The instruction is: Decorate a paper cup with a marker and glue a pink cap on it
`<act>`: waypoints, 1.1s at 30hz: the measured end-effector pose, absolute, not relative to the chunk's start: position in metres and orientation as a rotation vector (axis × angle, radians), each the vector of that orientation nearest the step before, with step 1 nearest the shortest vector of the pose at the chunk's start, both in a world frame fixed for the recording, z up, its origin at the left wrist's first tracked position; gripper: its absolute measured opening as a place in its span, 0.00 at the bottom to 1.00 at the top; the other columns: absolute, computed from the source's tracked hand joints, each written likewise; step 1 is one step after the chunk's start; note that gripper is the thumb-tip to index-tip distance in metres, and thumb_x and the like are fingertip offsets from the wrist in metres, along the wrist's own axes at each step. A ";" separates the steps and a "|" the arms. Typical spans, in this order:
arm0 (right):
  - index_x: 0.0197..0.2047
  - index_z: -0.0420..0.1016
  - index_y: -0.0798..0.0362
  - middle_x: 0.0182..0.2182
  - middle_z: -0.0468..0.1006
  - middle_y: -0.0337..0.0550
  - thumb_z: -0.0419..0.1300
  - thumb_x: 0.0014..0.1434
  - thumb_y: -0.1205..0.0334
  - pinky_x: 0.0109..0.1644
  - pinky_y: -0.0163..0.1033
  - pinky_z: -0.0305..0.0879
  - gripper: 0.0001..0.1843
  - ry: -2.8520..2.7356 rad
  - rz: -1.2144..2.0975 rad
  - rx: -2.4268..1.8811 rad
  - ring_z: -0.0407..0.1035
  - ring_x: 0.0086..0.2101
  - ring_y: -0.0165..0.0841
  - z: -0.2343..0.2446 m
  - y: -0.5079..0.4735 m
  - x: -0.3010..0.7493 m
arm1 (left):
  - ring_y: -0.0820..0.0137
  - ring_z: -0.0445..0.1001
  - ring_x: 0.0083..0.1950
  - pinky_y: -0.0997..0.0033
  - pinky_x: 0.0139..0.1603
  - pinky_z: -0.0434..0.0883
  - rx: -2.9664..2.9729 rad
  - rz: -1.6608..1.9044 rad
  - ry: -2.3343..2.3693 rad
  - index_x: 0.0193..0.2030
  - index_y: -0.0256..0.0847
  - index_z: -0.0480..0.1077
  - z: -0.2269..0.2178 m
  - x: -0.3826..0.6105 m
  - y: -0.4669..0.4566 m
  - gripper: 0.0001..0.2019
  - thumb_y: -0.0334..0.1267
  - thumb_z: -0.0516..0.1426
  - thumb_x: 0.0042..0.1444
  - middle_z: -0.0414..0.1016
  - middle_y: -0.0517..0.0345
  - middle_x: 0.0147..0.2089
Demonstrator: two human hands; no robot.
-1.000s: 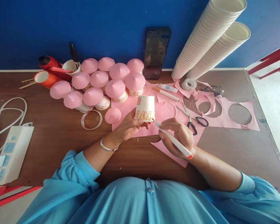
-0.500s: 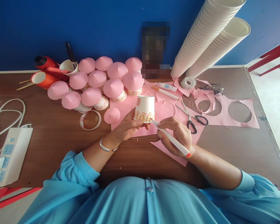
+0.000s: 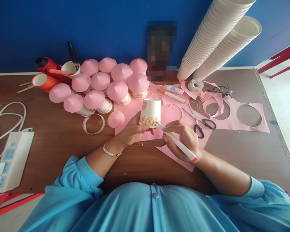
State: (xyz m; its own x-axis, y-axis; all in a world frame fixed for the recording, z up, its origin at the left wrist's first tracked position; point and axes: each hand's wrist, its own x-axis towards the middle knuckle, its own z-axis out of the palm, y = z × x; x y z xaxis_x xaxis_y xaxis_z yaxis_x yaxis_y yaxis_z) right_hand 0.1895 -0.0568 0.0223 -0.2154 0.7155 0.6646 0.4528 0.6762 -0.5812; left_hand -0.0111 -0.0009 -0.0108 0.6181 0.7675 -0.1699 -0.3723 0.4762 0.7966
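Note:
My left hand [image 3: 131, 132] is closed around the base of a white paper cup [image 3: 150, 112], held upside down over pink paper [image 3: 174, 116]. The cup has orange and red drawings along its lower edge. My right hand [image 3: 183, 140] grips a white marker [image 3: 177, 144] with an orange end. The marker's tip touches the cup's lower right edge. A silver bracelet sits on my left wrist.
Several pink-capped cups [image 3: 106, 85] cluster behind the hands. Scissors [image 3: 199, 122], a glue tube [image 3: 173, 89], an orange-tipped marker [image 3: 171, 95] and a tape roll [image 3: 195, 85] lie to the right. Tall stacks of white cups [image 3: 215, 38] lean on the blue wall. A power strip [image 3: 12, 158] lies at left.
The cup has turned slightly in my left hand, with the marker tip staying at its lower edge. Both hands remain in nearly the same place.

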 end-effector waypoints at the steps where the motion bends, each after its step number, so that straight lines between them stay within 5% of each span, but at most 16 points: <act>1: 0.51 0.71 0.51 0.34 0.79 0.43 0.61 0.62 0.73 0.32 0.38 0.76 0.15 -1.858 0.324 -0.919 0.77 0.32 0.34 0.022 -0.057 0.190 | 0.66 0.76 0.40 0.65 0.41 0.73 0.803 0.742 0.559 0.51 0.39 0.73 -0.011 -0.011 -0.001 0.18 0.37 0.68 0.54 0.78 0.51 0.42; 33: 0.49 0.70 0.51 0.34 0.78 0.44 0.60 0.62 0.73 0.32 0.39 0.76 0.13 -1.883 0.312 -0.957 0.78 0.33 0.34 0.024 -0.060 0.190 | 0.66 0.77 0.41 0.65 0.40 0.74 0.810 0.745 0.536 0.50 0.39 0.74 -0.010 -0.012 0.000 0.16 0.38 0.67 0.55 0.80 0.49 0.46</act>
State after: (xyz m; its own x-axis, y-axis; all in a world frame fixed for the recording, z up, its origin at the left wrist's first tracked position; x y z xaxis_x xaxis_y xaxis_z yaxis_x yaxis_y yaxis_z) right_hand 0.1904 -0.0596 0.0237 -0.2261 0.7301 0.6448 0.4831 0.6589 -0.5766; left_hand -0.0120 -0.0004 -0.0101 0.6286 0.7639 -0.1460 -0.3808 0.4660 0.7986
